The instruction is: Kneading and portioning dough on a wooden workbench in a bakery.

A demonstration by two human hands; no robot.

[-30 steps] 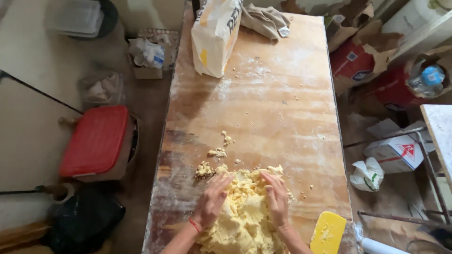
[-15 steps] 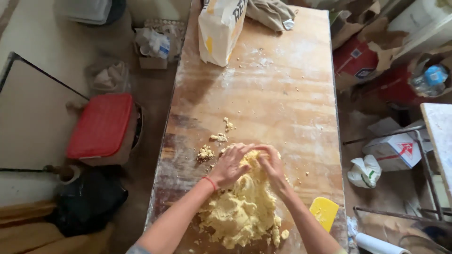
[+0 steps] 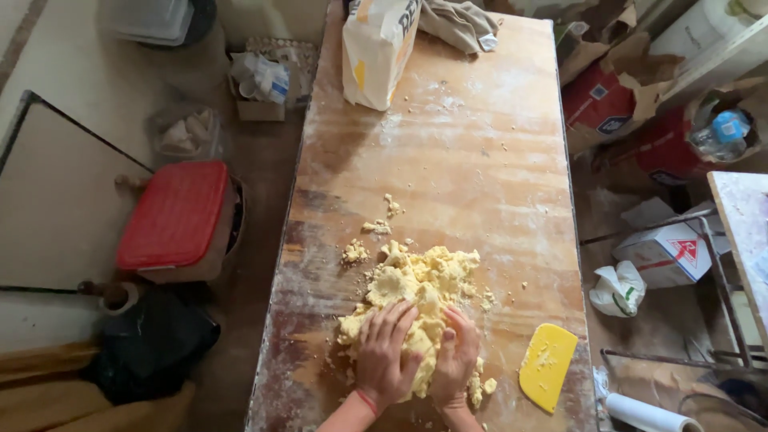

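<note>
- Dough mass (image 3: pixel 416 300): one pale yellow, crumbly heap on the near half of the wooden table (image 3: pixel 480 160); long axis runs approx. from the near edge toward the far end, tilted slightly right, widest at the far lobe.
- Left hand (image 3: pixel 384 356): palm down on the near-left part of the dough, fingers spread and pressing; flat, not clenched round anything. Thin red band at the wrist.
- Right hand (image 3: pixel 456 360): on the near-right part of the dough, just beside the left; fingers curled over the edge of the mass, gripping dough.
- Loose crumbs (image 3: pixel 376 228): approx. 3 small clumps apart from the heap, far-left of it.
- Scraper (image 3: pixel 548 366): one, yellow plastic, flat on the table, right of the hands, apart from the dough; long axis near-to-far, slightly tilted.
- Flour sack (image 3: pixel 376 52): one, paper, upright at the far end, top out of frame; contents not visible. Flour dusting on the board near it.
- Cloth (image 3: pixel 460 24): one, crumpled, just beside the sack.
- Red-lidded bin (image 3: pixel 172 216): one, on the floor left of the table, lid shut.
</note>
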